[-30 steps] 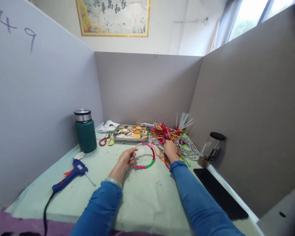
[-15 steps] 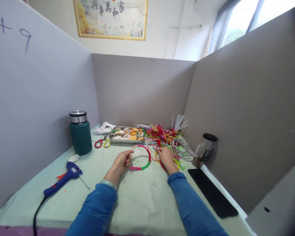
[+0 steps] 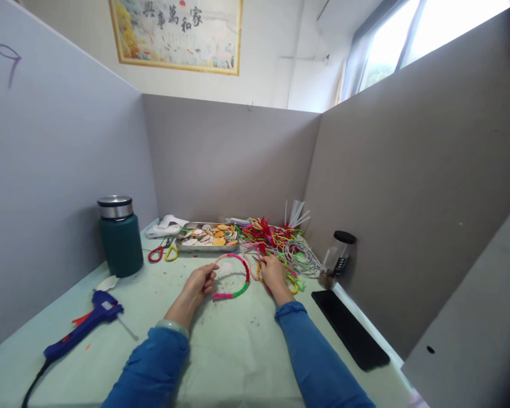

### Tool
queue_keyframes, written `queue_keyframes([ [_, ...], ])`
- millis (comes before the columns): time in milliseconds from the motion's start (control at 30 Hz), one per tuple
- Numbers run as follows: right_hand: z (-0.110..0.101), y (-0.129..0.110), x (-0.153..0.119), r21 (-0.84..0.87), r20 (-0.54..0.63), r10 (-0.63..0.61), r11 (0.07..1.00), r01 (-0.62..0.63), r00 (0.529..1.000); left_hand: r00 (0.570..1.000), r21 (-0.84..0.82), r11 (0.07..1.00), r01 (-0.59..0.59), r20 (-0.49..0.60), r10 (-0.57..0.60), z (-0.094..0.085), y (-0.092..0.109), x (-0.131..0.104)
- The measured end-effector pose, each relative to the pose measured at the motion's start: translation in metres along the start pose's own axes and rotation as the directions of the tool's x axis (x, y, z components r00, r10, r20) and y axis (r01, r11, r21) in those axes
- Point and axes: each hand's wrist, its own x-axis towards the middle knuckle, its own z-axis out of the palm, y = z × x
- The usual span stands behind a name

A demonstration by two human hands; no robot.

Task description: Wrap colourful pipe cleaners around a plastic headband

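Observation:
My left hand (image 3: pixel 199 283) pinches one end of a curved band (image 3: pixel 247 273) wrapped in pink, red, green and magenta. The band forms an open ring above the table, its magenta end pointing left near my left wrist. My right hand (image 3: pixel 274 273) is to the right of the band, at the near edge of a pile of coloured fuzzy strands (image 3: pixel 266 229). Its fingers are closed, and what they hold, if anything, is too small to make out. Yellow, red and green strands lie around and partly under this hand.
Behind the band is a metal tray (image 3: pixel 207 247) of small flat pieces, with red-handled (image 3: pixel 156 254) and yellow-handled scissors (image 3: pixel 171 253) beside it. A green bottle (image 3: pixel 121 241) and blue glue gun (image 3: pixel 85 323) are left; a jar (image 3: pixel 339 255) and black slab (image 3: pixel 349 328) are right.
The whole view has shifted, so the table objects and both hands appear further left. My left hand still holds the band, and my right hand remains by the strands.

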Motion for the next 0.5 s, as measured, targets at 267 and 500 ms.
queue_keyframes([
  [267,-0.006,0.015,0.018,0.007,0.033,0.090,0.996,-0.090,0.995,0.998,-0.055,0.998,0.021,0.059,-0.018,0.003,0.001,-0.002],
  [500,0.002,0.024,0.071,0.053,0.105,0.137,0.988,-0.143,0.985,0.987,-0.106,0.988,0.116,0.125,-0.103,0.006,0.011,-0.002],
])
